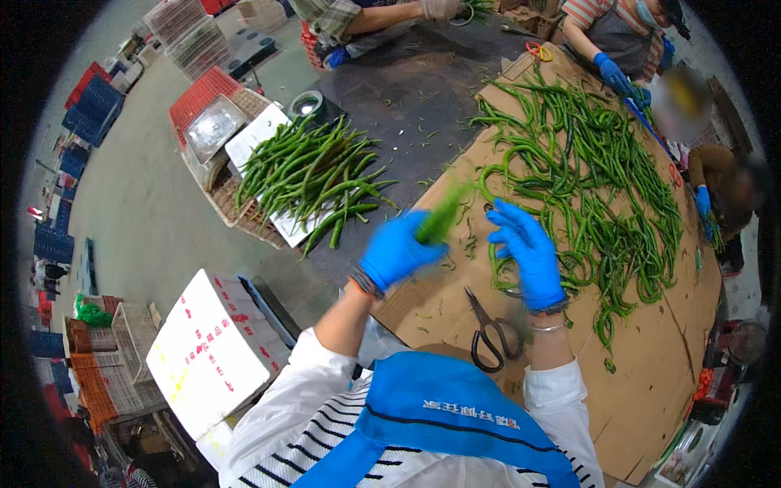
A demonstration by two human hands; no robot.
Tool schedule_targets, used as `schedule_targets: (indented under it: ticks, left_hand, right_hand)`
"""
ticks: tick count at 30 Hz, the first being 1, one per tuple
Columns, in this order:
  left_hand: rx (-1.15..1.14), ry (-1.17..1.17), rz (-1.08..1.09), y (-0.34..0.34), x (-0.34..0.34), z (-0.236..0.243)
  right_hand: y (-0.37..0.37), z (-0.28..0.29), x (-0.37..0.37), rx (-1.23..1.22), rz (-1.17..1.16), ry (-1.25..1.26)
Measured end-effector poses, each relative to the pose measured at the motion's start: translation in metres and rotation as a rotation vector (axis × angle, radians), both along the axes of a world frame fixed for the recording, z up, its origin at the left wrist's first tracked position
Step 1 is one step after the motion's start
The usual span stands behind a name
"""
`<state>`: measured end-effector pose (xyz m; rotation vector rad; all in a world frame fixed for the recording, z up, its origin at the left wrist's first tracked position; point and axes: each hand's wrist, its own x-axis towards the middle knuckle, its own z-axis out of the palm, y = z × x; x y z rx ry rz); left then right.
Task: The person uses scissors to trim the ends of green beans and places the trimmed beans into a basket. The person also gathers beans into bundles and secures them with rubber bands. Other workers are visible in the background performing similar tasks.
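Note:
In my blue-gloved left hand (399,248) is a green bunch (439,211), blurred by motion, probably long peppers. My right hand (522,248), also gloved in blue, is just right of the bunch, fingers apart and slightly curved over the cardboard (622,390). A large spread of long, curly green peppers (586,179) covers the cardboard beyond and to the right of that hand. Black-handled scissors (492,342) lie below my hands. To the left, a heap of straighter green peppers (301,171) rests on a white board (289,228) by the dark tabletop (390,106).
Co-workers' gloved hands (610,73) work along the far and right edges, near red-handled scissors (538,50). A tape roll (307,104) sits behind the heap. A white foam box (211,342) stands at my lower left. Crates (199,114) stand left of the table.

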<state>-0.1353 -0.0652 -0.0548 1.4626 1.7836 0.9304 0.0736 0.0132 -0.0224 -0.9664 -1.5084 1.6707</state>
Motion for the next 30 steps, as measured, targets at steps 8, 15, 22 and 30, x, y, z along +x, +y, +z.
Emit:
schedule_targets:
  ticks: [8,15,22,30]
  left_hand:
    - [0.129,0.767,0.485,0.009,-0.226,-0.027]
    - [0.291,-0.212,0.356,0.029,-0.107,0.035]
    - [0.089,-0.627,0.057,0.030,-0.015,0.031]
    - [-0.085,-0.840,0.010,0.022,0.012,0.005]
  right_hand:
    - [0.022,-0.030,0.082,0.185,-0.309,-0.271]
    - [0.011,-0.073,0.094,0.617,-0.326,-0.816]
    - [0.009,-0.095,0.126,0.585,-0.233,-1.129]
    - [0.007,-0.064,0.182,0.427,-0.445,-0.955]
